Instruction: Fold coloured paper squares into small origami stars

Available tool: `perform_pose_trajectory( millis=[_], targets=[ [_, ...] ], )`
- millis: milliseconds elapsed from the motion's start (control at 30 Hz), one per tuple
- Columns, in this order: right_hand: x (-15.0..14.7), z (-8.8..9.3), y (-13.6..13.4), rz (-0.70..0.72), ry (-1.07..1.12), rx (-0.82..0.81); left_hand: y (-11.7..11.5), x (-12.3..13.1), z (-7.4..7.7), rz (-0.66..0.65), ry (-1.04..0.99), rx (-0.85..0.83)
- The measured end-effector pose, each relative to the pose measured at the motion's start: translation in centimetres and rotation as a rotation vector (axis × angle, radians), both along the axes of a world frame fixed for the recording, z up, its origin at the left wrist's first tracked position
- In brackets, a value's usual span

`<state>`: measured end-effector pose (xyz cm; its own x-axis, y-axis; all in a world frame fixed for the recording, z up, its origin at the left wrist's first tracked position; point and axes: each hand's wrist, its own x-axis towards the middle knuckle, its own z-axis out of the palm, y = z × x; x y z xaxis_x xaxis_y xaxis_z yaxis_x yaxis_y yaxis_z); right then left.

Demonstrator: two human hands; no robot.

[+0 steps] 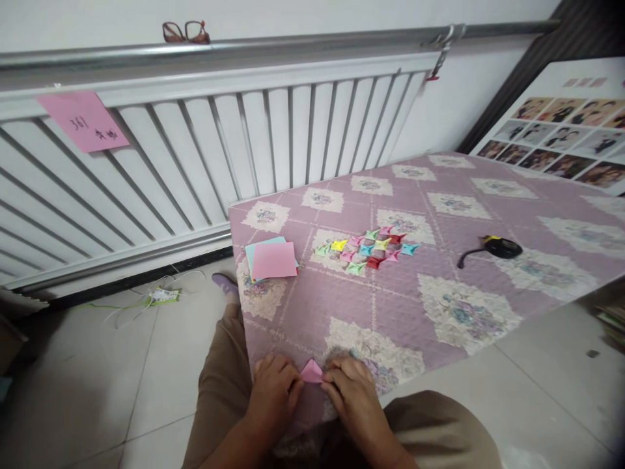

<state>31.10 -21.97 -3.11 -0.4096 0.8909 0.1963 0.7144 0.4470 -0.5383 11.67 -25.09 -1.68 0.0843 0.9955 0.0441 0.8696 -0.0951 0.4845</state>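
A small pink folded paper (312, 372), shaped like a triangle with its point away from me, lies at the near edge of the cloth-covered table. My left hand (274, 389) pinches its left corner, fingers curled together. On the opposite side, my right hand (352, 391) grips the right corner between thumb and fingers. Further up the table sit several small folded paper pieces (366, 249) in pink, green, yellow, blue and red, grouped in rows. Left of them is a stack of paper sheets (274, 260), pink on top with light blue showing beneath.
A black object with a short strap (502, 247) lies on the right of the patterned tablecloth (303, 312). Behind the table runs a white radiator (293, 137) under a metal pipe (312, 44) bearing eyeglasses (186, 32). A photo board (561, 130) leans at right. A power strip (165, 296) lies on the floor.
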Motion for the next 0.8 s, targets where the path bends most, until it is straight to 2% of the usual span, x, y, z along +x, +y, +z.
perform_pose_trajectory(
  millis=[333, 800],
  targets=[
    [-1.2, 0.4, -0.2, -0.148, -0.046, -0.017, 0.7, 0.1, 0.1, 0.023, 0.069, -0.107],
    [-2.0, 0.1, 0.0, -0.247, -0.132, -0.003, 2.6, 0.1, 1.4, -0.063, 0.214, -0.294]
  ],
)
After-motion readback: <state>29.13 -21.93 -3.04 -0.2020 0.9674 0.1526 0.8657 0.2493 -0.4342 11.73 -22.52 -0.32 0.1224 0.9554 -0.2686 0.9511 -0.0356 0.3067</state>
